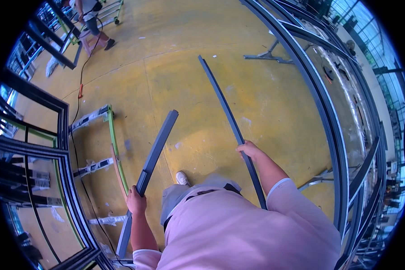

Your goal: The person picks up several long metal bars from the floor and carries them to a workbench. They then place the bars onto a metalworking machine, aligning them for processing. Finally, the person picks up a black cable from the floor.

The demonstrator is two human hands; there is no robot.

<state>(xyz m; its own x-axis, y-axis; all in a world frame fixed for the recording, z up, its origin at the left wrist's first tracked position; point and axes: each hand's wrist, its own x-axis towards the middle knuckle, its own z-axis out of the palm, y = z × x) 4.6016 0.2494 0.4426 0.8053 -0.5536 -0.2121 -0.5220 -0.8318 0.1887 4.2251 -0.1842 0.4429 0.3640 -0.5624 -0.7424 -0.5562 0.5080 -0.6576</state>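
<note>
My left hand point(136, 200) is closed around a bundle of dark grey metal profiles point(158, 143); a step partway along suggests two lengths lying together. They slant from low on the left up toward the middle. A longer, thinner grey profile point(222, 100) is gripped by my right hand point(249, 150), its far end pointing ahead and its near end passing beside my right side. Both hands are apart, one on each side of my body, and the profiles do not touch each other.
Dark window frames point(64, 148) stand at the left beside a green-edged rack point(111, 128) with wrapped arms. A black cable point(78, 108) runs over the yellow floor point(175, 36). A large dark frame point(317, 96) rests on supports at the right. Another person point(92, 22) is at the far left.
</note>
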